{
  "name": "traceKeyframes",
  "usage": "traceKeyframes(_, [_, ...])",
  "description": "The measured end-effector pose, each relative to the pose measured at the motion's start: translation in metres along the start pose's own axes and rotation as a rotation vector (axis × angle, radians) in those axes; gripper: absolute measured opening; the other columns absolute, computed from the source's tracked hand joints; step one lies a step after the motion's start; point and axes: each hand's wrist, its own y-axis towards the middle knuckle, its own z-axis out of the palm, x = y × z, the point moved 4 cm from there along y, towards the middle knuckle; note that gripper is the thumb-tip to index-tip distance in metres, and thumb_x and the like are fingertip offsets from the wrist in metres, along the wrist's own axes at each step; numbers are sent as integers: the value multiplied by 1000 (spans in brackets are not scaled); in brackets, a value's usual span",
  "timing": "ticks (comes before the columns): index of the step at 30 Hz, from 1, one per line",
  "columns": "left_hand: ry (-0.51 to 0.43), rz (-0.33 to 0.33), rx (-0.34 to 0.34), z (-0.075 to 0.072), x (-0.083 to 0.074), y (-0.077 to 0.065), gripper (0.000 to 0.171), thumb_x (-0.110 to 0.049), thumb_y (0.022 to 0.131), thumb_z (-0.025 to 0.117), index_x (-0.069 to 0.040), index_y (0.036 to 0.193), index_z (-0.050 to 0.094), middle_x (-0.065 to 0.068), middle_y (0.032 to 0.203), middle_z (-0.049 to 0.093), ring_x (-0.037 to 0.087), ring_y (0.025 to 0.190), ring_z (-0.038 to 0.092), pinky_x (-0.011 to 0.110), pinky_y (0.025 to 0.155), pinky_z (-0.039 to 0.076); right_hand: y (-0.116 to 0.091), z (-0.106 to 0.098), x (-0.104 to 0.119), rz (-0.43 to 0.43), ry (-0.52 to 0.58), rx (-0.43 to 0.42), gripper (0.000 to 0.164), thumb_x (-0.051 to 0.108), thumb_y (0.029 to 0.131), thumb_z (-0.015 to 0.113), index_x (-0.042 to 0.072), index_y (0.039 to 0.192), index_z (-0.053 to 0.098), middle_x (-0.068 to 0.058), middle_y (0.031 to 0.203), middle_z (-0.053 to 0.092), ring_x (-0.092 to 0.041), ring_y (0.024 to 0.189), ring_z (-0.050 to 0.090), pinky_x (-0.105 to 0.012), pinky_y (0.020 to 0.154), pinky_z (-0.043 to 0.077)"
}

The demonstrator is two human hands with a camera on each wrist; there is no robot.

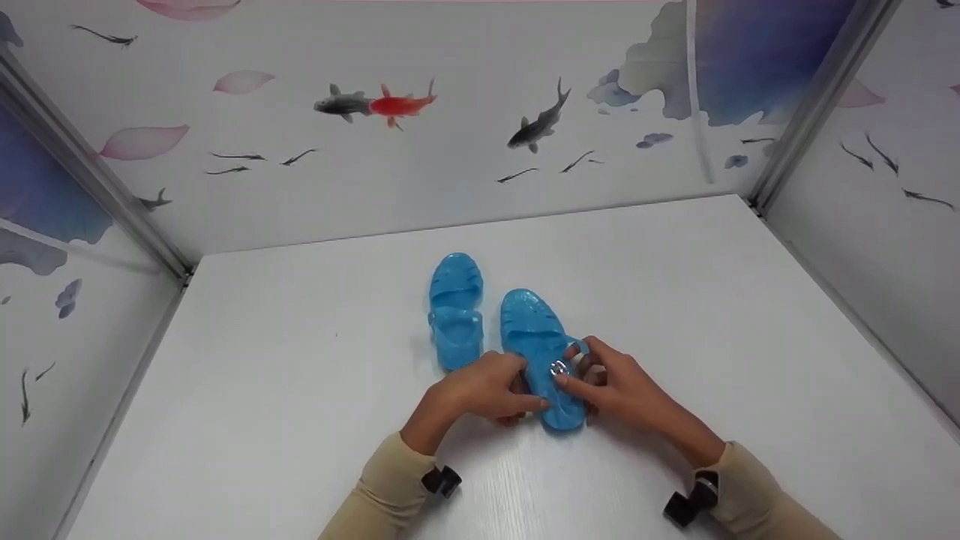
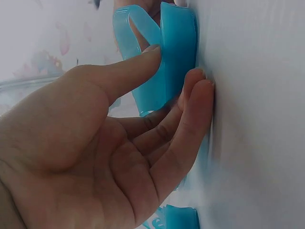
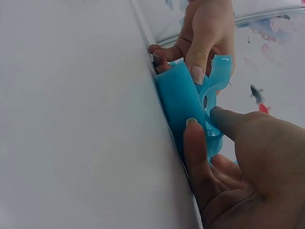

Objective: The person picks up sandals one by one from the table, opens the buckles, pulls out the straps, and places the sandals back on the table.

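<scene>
A pair of blue jelly sandals lies on the white table, toes pointing away from me. My left hand grips the heel end of the right-hand sandal, its thumb on the insole and its fingers along the side. On the other side, my right hand pinches this sandal's strap, the thumb beside a shiny silver ornament. The left wrist view shows the strap standing up in a loop above the heel. To the left lies the other sandal, its strap across it, untouched by either hand.
White panels printed with fish and petals stand behind the table and on both sides. Metal posts join the panels at the corners. Each sleeve cuff carries a small black camera.
</scene>
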Motion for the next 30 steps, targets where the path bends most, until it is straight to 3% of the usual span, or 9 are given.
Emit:
traceKeyframes(8, [-48,-36,-80,-2,4,4,32,-39,100,80,-13,111,63,0,81,71,13,71,70,27,67,58,10,-4,3,-2,0,-31,45,43,101,77,12,129,59,-12,113,68,-19,78,71,-27,63,61])
traceKeyframes(14, [-116,-23,-234,-5,7,10,29,-29,101,80,-11,116,63,2,91,69,12,79,67,27,72,59,20,-9,2,19,-2,-107,47,48,101,76,14,132,64,-13,132,70,-21,98,77,-27,77,65])
traceKeyframes(18, [-142,0,-342,-5,8,13,25,-22,102,78,-9,119,65,4,100,70,13,87,66,28,78,61,27,-9,4,-2,-16,-154,44,47,102,75,15,131,69,-12,133,72,-23,106,78,-28,84,66])
traceKeyframes(23, [-180,36,-463,-6,7,18,24,-17,104,75,-7,124,67,7,110,75,13,96,71,30,87,65,33,-13,8,-15,-27,-224,38,41,103,76,14,130,72,-12,130,75,-22,99,76,-25,77,64])
traceKeyframes(30, [-223,40,-588,-10,6,21,41,-13,106,71,-5,145,61,11,128,79,21,115,79,37,102,63,52,-17,12,5,-36,-274,39,39,104,74,11,131,70,-11,132,76,-23,94,71,-23,73,62])
